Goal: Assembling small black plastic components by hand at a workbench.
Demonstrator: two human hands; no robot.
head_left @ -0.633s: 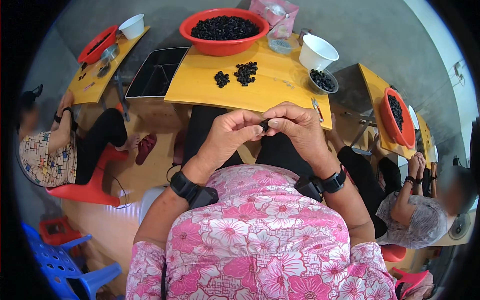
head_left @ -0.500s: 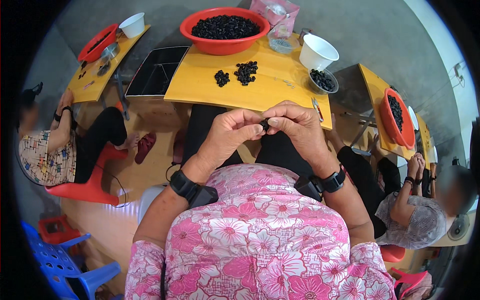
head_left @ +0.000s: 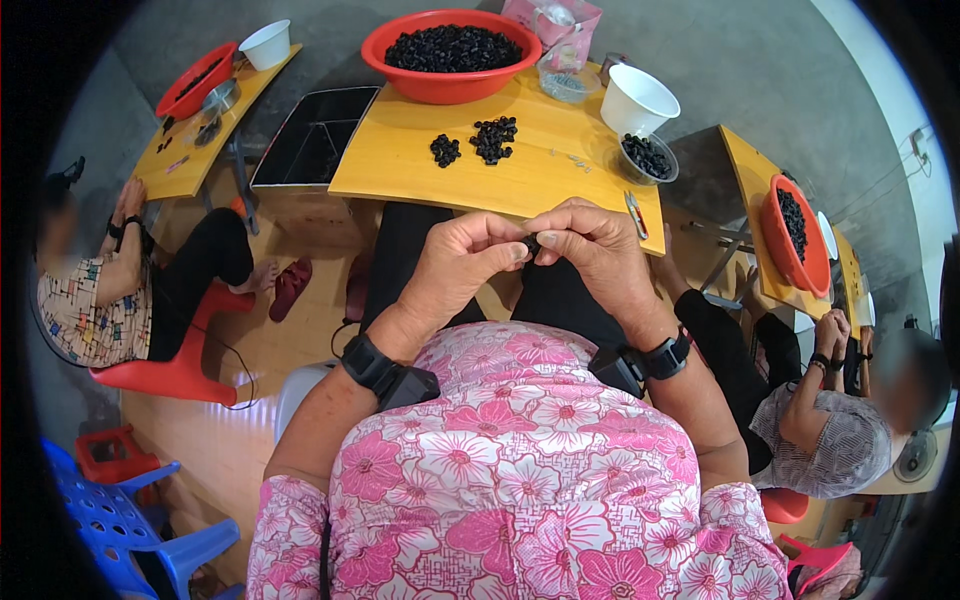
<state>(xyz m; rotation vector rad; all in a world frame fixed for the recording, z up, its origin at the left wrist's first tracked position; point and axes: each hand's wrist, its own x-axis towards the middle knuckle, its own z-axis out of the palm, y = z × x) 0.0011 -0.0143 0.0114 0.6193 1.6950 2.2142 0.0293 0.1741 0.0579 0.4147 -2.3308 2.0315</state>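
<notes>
A small black part (head_left: pixel 531 243) is pinched between the fingertips of my left hand (head_left: pixel 465 262) and my right hand (head_left: pixel 590 250), just in front of the table's near edge. Fingers cover most of it, so its exact kind is hidden. Beyond my hands, two heaps of small black pieces, a smaller one (head_left: pixel 445 151) and a larger one (head_left: pixel 493 140), lie on the yellow table (head_left: pixel 390 150). Red-handled snips (head_left: pixel 636 214) rest near the right edge, and a few tiny pale pins (head_left: pixel 575 161) are scattered nearby.
A red basin (head_left: pixel 450 93) full of black pieces stands at the back. To its right are a clear tub (head_left: pixel 568 88), a white bucket (head_left: pixel 640 100) and a bowl of black pieces (head_left: pixel 648 160). A black bin (head_left: pixel 310 140) adjoins the table's left. Co-workers sit at tables on both sides.
My hands stay nearly in place, still pinching the black part, with only slight shifts of the fingers. The view has tilted very slightly.
</notes>
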